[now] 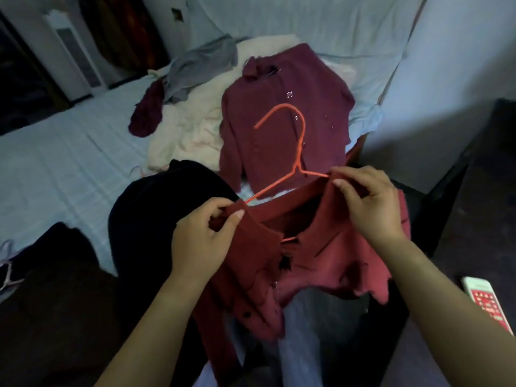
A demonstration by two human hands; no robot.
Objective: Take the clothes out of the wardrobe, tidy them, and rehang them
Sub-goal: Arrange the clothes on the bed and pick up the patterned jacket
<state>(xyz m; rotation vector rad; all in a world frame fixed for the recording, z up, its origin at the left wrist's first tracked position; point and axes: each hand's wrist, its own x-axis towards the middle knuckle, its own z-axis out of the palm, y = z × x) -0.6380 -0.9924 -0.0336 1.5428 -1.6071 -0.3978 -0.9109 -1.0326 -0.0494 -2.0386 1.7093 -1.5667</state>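
Observation:
A red collared top (pixel 321 258) hangs in front of me on an orange wire hanger (pixel 300 146), whose hook points away toward the bed. My left hand (pixel 203 236) pinches the top's left shoulder at the hanger's left arm. My right hand (pixel 365 202) pinches the right shoulder and collar at the hanger's right arm. Behind it a maroon buttoned top (pixel 279 113) lies flat on the bed (pixel 69 152).
A black garment (pixel 148 208) lies by my left hand and more dark cloth at the lower left. A cream garment (pixel 184 129), a grey one (pixel 201 65) and a small maroon piece (pixel 146 113) are strewn on the bed. A phone (pixel 487 303) lies at the lower right.

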